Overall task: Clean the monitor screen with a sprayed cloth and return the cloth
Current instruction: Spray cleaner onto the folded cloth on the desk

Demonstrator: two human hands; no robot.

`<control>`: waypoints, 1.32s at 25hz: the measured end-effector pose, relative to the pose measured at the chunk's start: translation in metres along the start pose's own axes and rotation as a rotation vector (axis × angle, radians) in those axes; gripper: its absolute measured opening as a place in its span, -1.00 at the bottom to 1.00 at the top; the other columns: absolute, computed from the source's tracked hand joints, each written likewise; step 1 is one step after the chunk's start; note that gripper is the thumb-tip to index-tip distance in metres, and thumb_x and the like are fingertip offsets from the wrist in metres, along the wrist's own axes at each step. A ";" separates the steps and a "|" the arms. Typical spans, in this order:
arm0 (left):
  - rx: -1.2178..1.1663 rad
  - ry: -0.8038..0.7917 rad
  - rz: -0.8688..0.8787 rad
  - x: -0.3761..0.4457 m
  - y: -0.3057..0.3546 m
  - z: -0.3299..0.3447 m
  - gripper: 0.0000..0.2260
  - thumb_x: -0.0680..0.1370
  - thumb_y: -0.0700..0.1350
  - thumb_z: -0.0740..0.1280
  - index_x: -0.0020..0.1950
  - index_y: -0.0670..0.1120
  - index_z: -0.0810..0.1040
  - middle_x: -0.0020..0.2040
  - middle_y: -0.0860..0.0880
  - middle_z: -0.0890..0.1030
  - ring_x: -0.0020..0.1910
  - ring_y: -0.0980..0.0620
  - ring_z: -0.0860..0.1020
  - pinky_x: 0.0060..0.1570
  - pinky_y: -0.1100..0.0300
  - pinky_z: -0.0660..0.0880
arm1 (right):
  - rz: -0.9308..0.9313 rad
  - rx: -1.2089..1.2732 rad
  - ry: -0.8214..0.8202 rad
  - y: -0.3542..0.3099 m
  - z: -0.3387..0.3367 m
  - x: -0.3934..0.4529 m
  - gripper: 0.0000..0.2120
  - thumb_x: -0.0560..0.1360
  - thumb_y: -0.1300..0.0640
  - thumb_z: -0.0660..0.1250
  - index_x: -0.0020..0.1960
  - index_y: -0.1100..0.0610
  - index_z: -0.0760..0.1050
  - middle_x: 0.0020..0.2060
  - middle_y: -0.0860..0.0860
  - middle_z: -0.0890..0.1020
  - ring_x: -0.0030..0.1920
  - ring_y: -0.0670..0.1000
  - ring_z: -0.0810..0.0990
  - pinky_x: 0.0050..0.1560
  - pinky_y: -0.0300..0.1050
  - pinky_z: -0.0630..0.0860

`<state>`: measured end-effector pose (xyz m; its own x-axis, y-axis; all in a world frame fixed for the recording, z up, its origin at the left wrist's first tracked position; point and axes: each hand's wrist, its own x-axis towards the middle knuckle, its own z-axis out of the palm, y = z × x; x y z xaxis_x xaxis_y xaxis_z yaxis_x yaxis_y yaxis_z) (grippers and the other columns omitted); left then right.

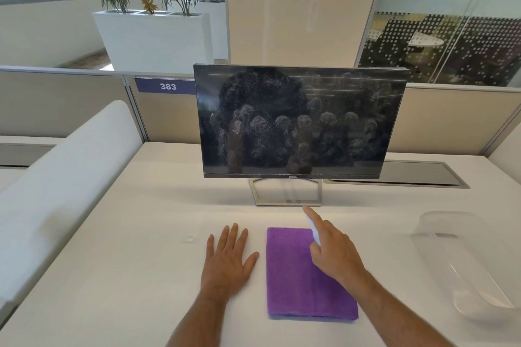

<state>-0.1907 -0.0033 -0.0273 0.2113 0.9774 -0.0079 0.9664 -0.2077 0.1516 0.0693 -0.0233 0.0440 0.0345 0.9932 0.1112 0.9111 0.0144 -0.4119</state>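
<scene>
We see the purple cloth (307,276) lying flat and folded on the white desk (141,234), close in front of us. Our right hand (335,253) hangs over the top right part of the cloth. Its fingers curl around a small white spray bottle (313,229), and the first finger points ahead along the top of it. The bottle is mostly hidden, so we cannot tell which way it points. Our left hand (227,259) lies flat on the desk just beside the cloth, fingers spread, holding nothing.

Past the cloth stands the monitor (298,121) on its silver stand (286,191). The dark screen is covered with cloudy smudges and little specks. A clear plastic tub (465,262) sits well apart on the right.

We think this is the spraying step, and the wiping has not begun. Next we would need to put the bottle down, pick up the damp cloth, and rub the whole screen gently.
</scene>
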 end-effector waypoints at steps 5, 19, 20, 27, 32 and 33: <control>-0.012 -0.005 -0.010 -0.002 0.002 -0.002 -0.37 0.62 0.32 -0.16 0.65 0.12 -0.08 0.66 0.03 -0.12 0.63 0.00 -0.18 0.54 -0.11 -0.27 | -0.054 -0.016 -0.076 0.012 0.001 -0.016 -0.36 0.56 0.13 0.28 0.54 -0.20 0.15 0.38 -0.08 0.54 0.12 -0.01 0.65 0.08 -0.24 0.61; -0.034 -0.015 -0.045 -0.019 0.010 -0.006 -0.42 0.65 0.26 -0.13 0.65 0.11 -0.08 0.66 0.01 -0.12 0.63 0.00 -0.16 0.56 -0.14 -0.24 | -0.034 -0.156 -0.102 0.040 -0.014 -0.043 -0.36 0.53 0.15 0.21 0.57 -0.15 0.16 0.25 0.00 0.59 -0.05 0.06 0.65 -0.03 -0.12 0.60; -0.033 -0.019 -0.044 -0.020 0.010 -0.007 -0.42 0.66 0.26 -0.14 0.65 0.10 -0.09 0.66 0.01 -0.12 0.63 0.00 -0.17 0.56 -0.14 -0.24 | -0.019 -0.163 -0.093 0.041 -0.015 -0.044 -0.35 0.54 0.15 0.21 0.58 -0.16 0.13 0.21 0.00 0.59 -0.09 0.03 0.64 -0.08 -0.18 0.59; -0.043 -0.014 -0.052 -0.027 0.014 -0.008 -0.43 0.66 0.24 -0.12 0.65 0.09 -0.08 0.66 -0.01 -0.11 0.63 -0.02 -0.15 0.55 -0.15 -0.23 | 0.051 -0.190 -0.066 0.046 -0.022 -0.046 -0.30 0.56 0.15 0.21 0.60 -0.20 0.03 0.10 -0.02 0.58 -0.18 0.00 0.62 -0.16 -0.16 0.63; -0.043 -0.019 -0.057 -0.031 0.015 -0.008 -0.43 0.66 0.24 -0.14 0.65 0.08 -0.09 0.66 -0.01 -0.12 0.63 -0.02 -0.16 0.55 -0.15 -0.24 | 0.129 -0.234 -0.075 0.054 -0.028 -0.056 -0.31 0.53 0.14 0.22 0.58 -0.17 0.09 0.01 -0.01 0.55 -0.18 0.06 0.61 -0.19 -0.11 0.57; -0.048 -0.021 -0.057 -0.032 0.015 -0.008 -0.43 0.66 0.24 -0.14 0.65 0.08 -0.09 0.66 -0.01 -0.12 0.63 -0.02 -0.16 0.55 -0.15 -0.25 | 0.140 -0.222 -0.057 0.054 -0.029 -0.058 -0.29 0.53 0.14 0.22 0.59 -0.20 0.05 -0.02 -0.02 0.54 -0.22 0.04 0.59 -0.24 -0.14 0.54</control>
<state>-0.1841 -0.0375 -0.0164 0.1599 0.9864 -0.0383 0.9689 -0.1494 0.1972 0.1287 -0.0832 0.0418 0.1489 0.9888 0.0137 0.9672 -0.1427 -0.2102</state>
